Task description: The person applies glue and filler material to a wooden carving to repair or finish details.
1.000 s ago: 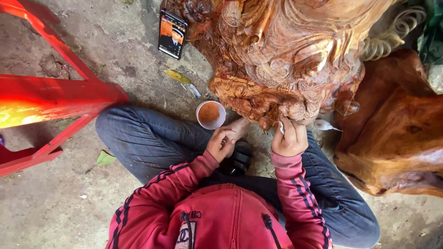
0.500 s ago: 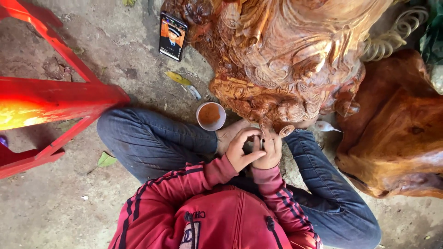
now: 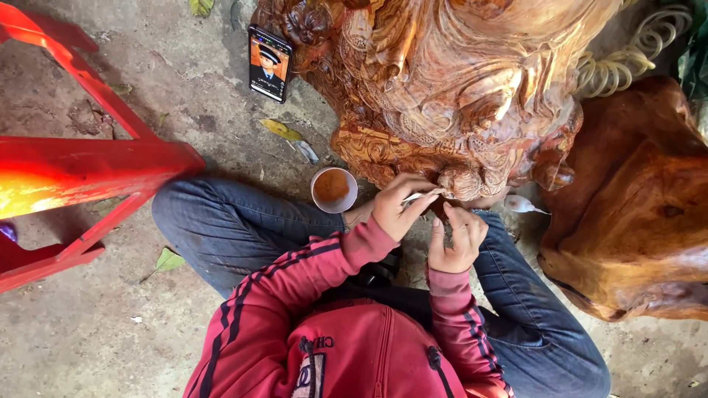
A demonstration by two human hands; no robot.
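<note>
Left hand [image 3: 398, 206] pinches a thin pale stick [image 3: 422, 196] against the carved wood statue [image 3: 457, 96]; right hand [image 3: 456, 239] half-curled, empty-looking, just beside it. Small cup [image 3: 333, 189] nearby.

Soft, even daylight falls on everything I look down at; shadows are faint, only a dim patch under my knees and beneath the wooden carving [image 3: 457, 96]. The carving's polished curves catch mild sheen, no harsh hotspots. On the left, the red stool [image 3: 66, 177] glows overexposed, washing to orange-yellow near the edge. The phone screen [image 3: 269, 63] stays readable, without glare. Focus is sharp in the middle; my red sleeves [image 3: 295, 295] nearest the lens look slightly soft, and the edges stretch outward a little.
</note>
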